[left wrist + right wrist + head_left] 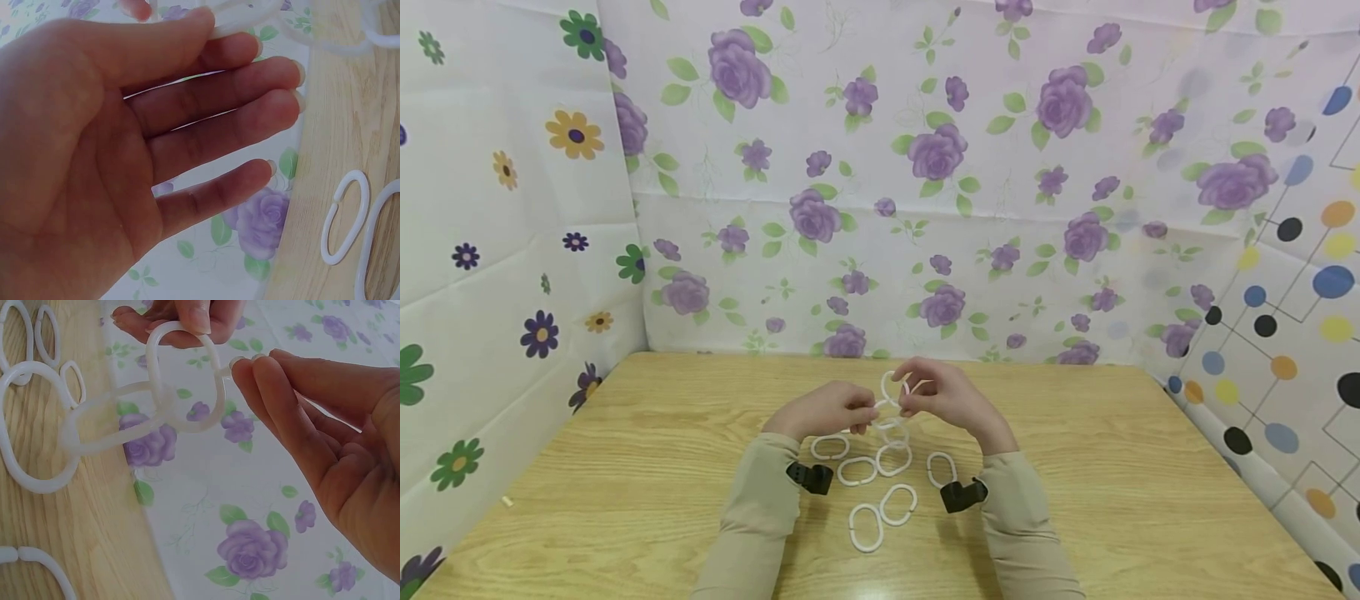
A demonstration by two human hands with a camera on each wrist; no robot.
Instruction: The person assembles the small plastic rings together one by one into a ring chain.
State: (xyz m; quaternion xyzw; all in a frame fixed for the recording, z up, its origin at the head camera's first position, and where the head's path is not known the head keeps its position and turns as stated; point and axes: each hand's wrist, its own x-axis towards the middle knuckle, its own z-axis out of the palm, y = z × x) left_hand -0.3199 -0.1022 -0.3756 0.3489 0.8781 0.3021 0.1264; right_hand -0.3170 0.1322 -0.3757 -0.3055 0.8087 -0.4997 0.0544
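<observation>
Head view shows two hands close together above the wooden table [625, 475], both near a short white chain [907, 435]. The left hand [835, 408] pinches the chain from the left side, and the right hand [947, 398] pinches an upper link [883, 387]; whether this link is fully joined to the chain, I cannot tell. At the bottom of the chain, a lowest link [891, 475] lies on the table, with a neighbouring link [856, 484] just beside it. Another white link [833, 458] lies near the left wrist, and one more link [929, 471] lies near the right wrist. Nearer to the person, two front links [867, 550] lie end to side, seemingly touching. Behind the table hangs a rose-patterned cloth [880, 175].

Left wrist view shows the thumb and forefinger of the left hand together on a white link at the upper edge, while the other three fingers are extended and the palm is visible. A slim link [364, 203] lies on the table at the right.

Right wrist view shows the left hand's thumb pressing the top of an oval link [153, 369], through which a blurred link [106, 445] passes. The right hand's fingertips meet the thumb on a small white piece, mostly hidden by them.
</observation>
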